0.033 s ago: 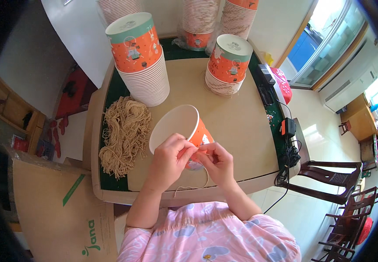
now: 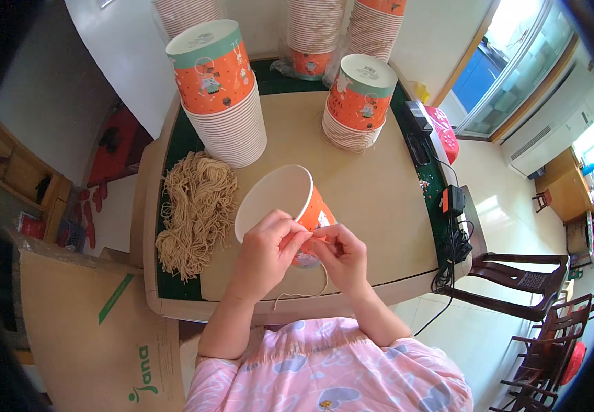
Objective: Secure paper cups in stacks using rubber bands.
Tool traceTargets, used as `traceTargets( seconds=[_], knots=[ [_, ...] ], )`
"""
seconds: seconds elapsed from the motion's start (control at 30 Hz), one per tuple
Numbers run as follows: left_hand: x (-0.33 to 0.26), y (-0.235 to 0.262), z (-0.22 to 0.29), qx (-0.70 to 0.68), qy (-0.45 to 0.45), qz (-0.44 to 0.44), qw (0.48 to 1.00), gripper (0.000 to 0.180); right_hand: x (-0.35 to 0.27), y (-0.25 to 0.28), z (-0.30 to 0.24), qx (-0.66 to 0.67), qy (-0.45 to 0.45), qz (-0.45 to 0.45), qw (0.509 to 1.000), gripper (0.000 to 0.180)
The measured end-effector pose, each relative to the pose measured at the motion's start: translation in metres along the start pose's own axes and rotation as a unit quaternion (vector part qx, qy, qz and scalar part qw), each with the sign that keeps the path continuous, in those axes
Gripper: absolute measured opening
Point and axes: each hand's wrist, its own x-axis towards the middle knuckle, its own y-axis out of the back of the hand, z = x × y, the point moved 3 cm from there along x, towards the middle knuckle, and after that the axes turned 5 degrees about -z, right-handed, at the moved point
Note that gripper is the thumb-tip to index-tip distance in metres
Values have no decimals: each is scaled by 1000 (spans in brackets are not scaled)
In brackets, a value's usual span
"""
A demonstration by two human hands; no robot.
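A square beige-topped table [image 2: 379, 199] stands before the person. An orange paper cup with a white inside [image 2: 280, 199] lies tilted near its front edge, between the left hand [image 2: 269, 247] and the right hand [image 2: 341, 257]. A heap of tan twine lengths [image 2: 194, 209] lies left of it. Behind the heap stands a tall stack of orange paper cups [image 2: 221, 93]; a shorter stack of orange paper cups [image 2: 355, 103] stands to its right. A brown cardboard box [image 2: 98, 329] sits left of the table, dark wooden chairs [image 2: 517, 281] right.

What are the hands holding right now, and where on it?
The left hand grips the orange paper cup at its rim; the right hand pinches a thin string against the cup's side.
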Motion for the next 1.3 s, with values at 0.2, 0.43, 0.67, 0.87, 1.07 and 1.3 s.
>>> traceTargets(
  seconds=[0.2,0.43,0.67,0.87,1.07,1.3],
  knots=[
    [-3,-5,-7,-56,31,7,998,9,-1,2,3,-29,4,33,999,9],
    [-7,-8,-16,-67,102,-56,991,23,7,0,4,32,15,-6,999,8],
    [-8,-7,-6,-35,92,-30,995,33,6,3,11,95,-31,-27,995,6],
    [-4,-8,-2,48,-45,-9,998,45,5,5,14,230,-93,-81,965,8],
    [-1,-20,-11,163,27,-65,984,52,-3,11,29,291,-144,-59,944,8],
    [-20,-19,-21,-50,-76,-15,996,38,-17,10,20,424,-209,-134,871,7]
  ],
)
